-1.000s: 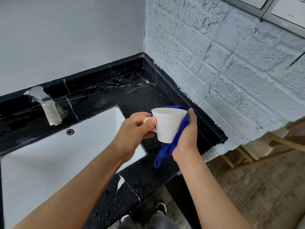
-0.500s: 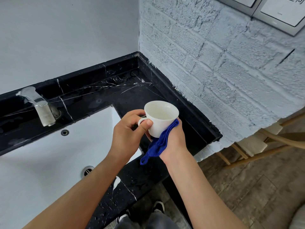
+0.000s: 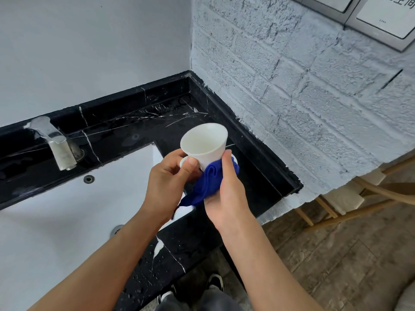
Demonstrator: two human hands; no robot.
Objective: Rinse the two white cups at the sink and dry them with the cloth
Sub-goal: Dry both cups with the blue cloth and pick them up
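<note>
A white cup (image 3: 205,143) is held in the air over the right end of the black counter, its mouth tilted toward me. My left hand (image 3: 169,178) pinches the cup's handle between thumb and fingers. My right hand (image 3: 226,194) presses a blue cloth (image 3: 207,184) against the cup's underside, thumb on the cloth. A sliver of white shows behind the cloth on the counter; I cannot tell what it is. The white sink basin (image 3: 67,205) lies below and to the left.
A metal tap (image 3: 57,143) stands at the back left of the black marble counter (image 3: 256,176), which is wet with droplets. A white brick wall rises on the right. Wooden chair legs (image 3: 350,205) stand on the floor beyond the counter's end.
The cup has tipped so its mouth faces me more. The cloth has slid from the cup's side down to its base. Both hands stay on the cup.
</note>
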